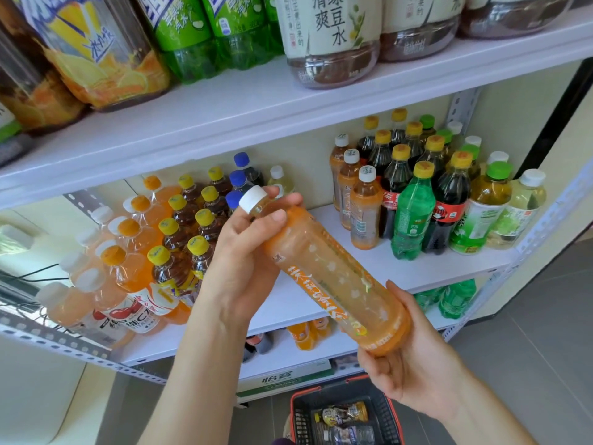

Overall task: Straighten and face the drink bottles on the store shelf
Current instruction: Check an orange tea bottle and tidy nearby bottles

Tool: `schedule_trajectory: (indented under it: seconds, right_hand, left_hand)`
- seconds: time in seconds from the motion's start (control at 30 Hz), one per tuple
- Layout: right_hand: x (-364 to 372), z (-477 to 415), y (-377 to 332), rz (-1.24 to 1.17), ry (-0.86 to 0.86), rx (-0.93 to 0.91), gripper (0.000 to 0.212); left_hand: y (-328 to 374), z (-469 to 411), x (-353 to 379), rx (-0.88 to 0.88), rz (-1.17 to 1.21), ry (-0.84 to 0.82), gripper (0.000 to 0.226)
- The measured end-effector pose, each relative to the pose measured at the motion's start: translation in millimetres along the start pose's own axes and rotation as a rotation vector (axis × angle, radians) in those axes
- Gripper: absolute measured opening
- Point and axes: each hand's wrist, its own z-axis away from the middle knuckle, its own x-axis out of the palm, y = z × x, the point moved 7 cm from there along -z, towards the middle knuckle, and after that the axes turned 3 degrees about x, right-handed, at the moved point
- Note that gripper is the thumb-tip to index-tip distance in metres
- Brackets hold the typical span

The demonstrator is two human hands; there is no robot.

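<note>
I see glossy clear plastic on the bottle [333,277], a ribbed white plastic cap [253,199], a smooth matt shelf board [417,271], a perforated metal rail [48,340] on its front edge, and a plastic mesh basket [296,403].

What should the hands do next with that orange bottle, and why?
Probably tip the orange bottle upright, label forward, beside the matching white-capped bottles: it lies tilted between the left hand at its neck and the right hand under its base.

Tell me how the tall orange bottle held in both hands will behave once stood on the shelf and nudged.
The orange bottle is tall and slim, so it probably tips easily if nudged near its white cap. It seems filled with drink, so likely heavy for its size. Its round, smooth side would probably roll if laid flat.
</note>
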Motion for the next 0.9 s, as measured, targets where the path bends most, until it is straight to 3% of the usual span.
schedule_trajectory:
  seconds: [0.23, 0.37, 0.5, 0.67, 0.9]
  right_hand:
    - [-5.7, -10.5, -7.6, 0.058, -0.026, -0.045, 0.076]
    - [-8.9, -15.3, -25.3, 0.06, 0.039, -0.275, 0.046]
    - [-13.2, -22.5, -35.4, 0.125, 0.134, -0.43, 0.058]
    - [-23.7, -32.8, -36.9, 0.415, 0.33, -0.498, 0.056]
    - [-44.9, -52.8, -51.5, 0.967, 0.635, -0.527, 0.047]
  left_hand:
    - [-3.7, -3.9, -13.6, 0.048, -0.03, 0.106, 0.035]
    - [-0.4, -7.7, -17.9, 0.102, -0.17, 0.118, 0.035]
    - [-1.9, -10.9, -17.0, 0.111, -0.34, 0.079, 0.027]
    - [1.2, -18.7, -21.0, 0.079, -0.886, 0.025, 0.032]
    - [5.3, -36.5, -23.7, 0.143, -1.218, -0.196, 0.022]
